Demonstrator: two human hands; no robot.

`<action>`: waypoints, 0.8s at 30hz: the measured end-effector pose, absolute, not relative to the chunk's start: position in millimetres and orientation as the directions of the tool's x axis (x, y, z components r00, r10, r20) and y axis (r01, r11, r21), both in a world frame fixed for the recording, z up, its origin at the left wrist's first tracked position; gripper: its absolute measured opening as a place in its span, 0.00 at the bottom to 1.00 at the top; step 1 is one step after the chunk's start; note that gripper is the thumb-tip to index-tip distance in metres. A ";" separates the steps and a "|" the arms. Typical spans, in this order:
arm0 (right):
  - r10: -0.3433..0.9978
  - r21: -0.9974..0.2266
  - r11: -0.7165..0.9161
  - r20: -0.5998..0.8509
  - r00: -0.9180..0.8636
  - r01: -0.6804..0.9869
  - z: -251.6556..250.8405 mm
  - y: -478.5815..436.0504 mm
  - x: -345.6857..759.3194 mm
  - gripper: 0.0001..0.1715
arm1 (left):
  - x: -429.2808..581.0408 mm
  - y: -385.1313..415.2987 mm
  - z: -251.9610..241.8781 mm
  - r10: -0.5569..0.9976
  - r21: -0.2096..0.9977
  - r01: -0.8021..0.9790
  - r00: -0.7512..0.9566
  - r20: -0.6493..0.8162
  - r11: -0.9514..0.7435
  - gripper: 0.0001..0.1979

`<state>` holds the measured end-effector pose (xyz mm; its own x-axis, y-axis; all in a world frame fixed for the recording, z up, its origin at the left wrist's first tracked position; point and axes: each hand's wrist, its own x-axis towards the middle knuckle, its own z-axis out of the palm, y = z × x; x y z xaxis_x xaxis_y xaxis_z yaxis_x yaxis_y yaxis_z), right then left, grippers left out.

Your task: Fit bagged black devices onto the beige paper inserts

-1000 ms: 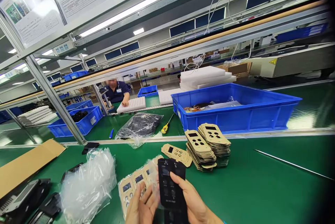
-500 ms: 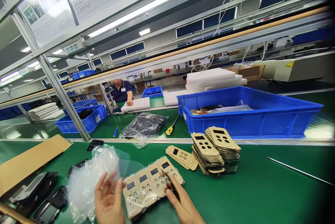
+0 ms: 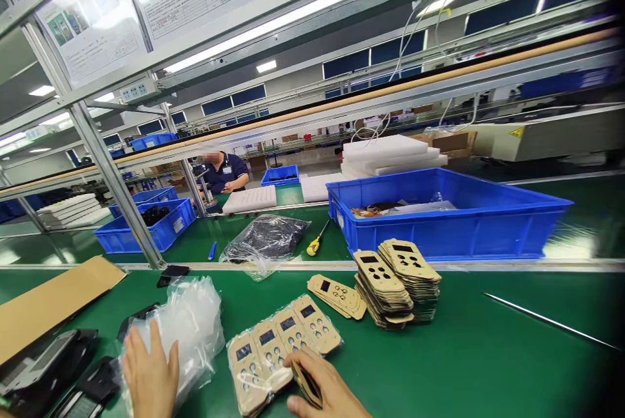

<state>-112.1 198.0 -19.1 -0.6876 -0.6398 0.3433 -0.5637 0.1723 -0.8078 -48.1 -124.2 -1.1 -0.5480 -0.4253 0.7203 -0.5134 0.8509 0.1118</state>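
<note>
Swung my left hand (image 3: 149, 372) away from the wrapped pack over to the clear plastic bags (image 3: 198, 317), while my right hand (image 3: 327, 382) sat a bit lower than half a second ago. That right one had the thin panels (image 3: 306, 384) pinched between thumb and fingers, tipped up on edge, right at the front corner of the wrapped pack (image 3: 273, 343). Couldn't tell you how many were in the pinch. Left fingers were spread wide over the bags, and I can't say if they were actually touching plastic.

Pack was lying flat on the green table (image 3: 469, 359), four tan panels showing side by side through the wrap. Just past it was a little fanned-out pile (image 3: 336, 297), then two tall stacks, a near stack (image 3: 381, 288) and a far stack (image 3: 410, 265), leaning close to the big blue bin (image 3: 449, 236). Yellow screwdriver (image 3: 315, 247) and a bagged black bundle (image 3: 266, 236) lay beyond the table's back edge. Off right, a thin metal rod (image 3: 547, 320); off left, black casings (image 3: 51, 366) and a cardboard sheet (image 3: 56, 304). Coworker (image 3: 224, 174) sat way back behind a white foam tray (image 3: 250, 199).
</note>
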 end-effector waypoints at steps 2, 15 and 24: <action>-0.613 -0.723 0.347 0.307 -0.728 -0.597 7.7 198.5 -123.9 0.18 | -42.0 -110.4 -3.4 -0.298 0.130 -0.340 -0.508 0.808 0.932 0.27; -0.244 -0.264 0.911 0.274 -0.930 -0.317 2.4 204.5 -228.0 0.22 | -39.4 -45.6 -80.7 -0.241 0.305 -0.138 -0.913 0.330 0.942 0.32; -0.492 -0.190 0.826 0.215 -0.843 -0.531 -16.8 199.3 -149.3 0.24 | -45.4 -30.4 -59.1 -0.155 0.176 -0.133 -0.981 0.120 0.975 0.26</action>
